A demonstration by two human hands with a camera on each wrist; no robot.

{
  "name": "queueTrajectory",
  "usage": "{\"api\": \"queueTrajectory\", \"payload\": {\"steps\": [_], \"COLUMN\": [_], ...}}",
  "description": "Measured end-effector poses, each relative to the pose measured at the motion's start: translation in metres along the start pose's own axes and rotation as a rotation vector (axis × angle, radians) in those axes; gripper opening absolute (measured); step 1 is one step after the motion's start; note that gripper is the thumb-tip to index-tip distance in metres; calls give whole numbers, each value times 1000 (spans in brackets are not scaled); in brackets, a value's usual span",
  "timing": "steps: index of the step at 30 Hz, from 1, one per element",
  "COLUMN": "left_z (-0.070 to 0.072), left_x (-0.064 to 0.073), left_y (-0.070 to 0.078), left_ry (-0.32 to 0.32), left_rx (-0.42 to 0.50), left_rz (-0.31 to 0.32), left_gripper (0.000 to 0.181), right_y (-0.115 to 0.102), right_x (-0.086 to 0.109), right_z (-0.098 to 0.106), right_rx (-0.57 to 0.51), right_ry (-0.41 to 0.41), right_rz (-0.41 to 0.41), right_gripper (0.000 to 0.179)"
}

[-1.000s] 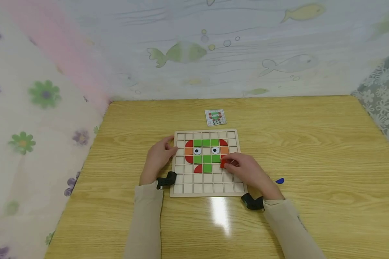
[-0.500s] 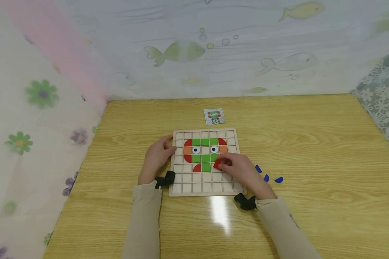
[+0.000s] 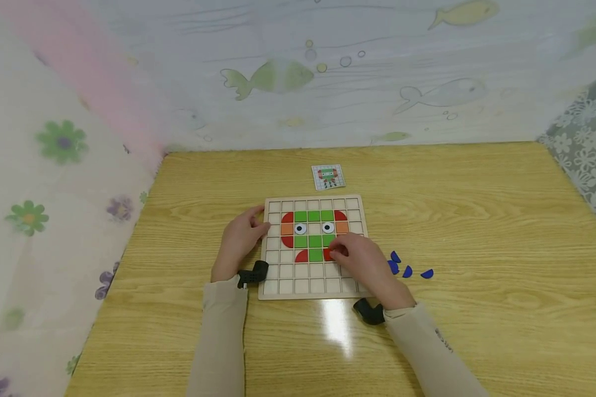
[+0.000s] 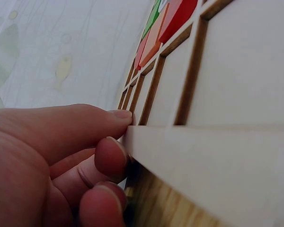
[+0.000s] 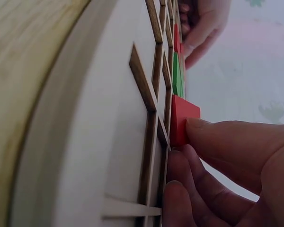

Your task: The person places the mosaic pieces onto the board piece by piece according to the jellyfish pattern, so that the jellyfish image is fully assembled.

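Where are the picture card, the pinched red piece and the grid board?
Picture card (image 3: 328, 177): head view, middle of its printed face.
Pinched red piece (image 5: 180, 118): right wrist view, its visible face.
Grid board (image 4: 203, 161): left wrist view, its rim.

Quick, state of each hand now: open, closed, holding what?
Left hand: closed, holding the wooden board at its left edge.
Right hand: closed, pinching a red piece.

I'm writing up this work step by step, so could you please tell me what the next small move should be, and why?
Probably the right hand should press the red piece it pinches flat into the board, beside a green square: the piece appears raised in the right wrist view, and the left hand touches the board's edge, which may steady it.
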State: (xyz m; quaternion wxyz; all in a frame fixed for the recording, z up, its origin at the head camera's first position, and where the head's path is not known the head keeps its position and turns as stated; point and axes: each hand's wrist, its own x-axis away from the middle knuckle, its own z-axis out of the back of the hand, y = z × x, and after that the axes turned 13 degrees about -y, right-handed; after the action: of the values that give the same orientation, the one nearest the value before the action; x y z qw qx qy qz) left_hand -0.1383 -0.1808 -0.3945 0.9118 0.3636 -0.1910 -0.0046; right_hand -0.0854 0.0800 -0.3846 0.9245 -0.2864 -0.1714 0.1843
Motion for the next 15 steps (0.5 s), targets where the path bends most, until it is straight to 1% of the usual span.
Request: {"api": "queueTrajectory", "payload": {"steps": [9,13,15], "left_z": [0,0,0], "left_x": [1,1,0], "left_y": [2,1,0], "left_ry": [-1,-1,-2], "left_rx": [-5,-8,-6], "left_rz": [0,1,0], "left_gripper": [50,50,50], "right_y": [-3,-2,-1], "right_x": [1,0,0], "right_z": [0,-1,-1], "right_rx": [52,71,64], "right_ry": [20,30,32], "right_rz": [-21,-18,-8], "right_gripper": [5,5,5]}}
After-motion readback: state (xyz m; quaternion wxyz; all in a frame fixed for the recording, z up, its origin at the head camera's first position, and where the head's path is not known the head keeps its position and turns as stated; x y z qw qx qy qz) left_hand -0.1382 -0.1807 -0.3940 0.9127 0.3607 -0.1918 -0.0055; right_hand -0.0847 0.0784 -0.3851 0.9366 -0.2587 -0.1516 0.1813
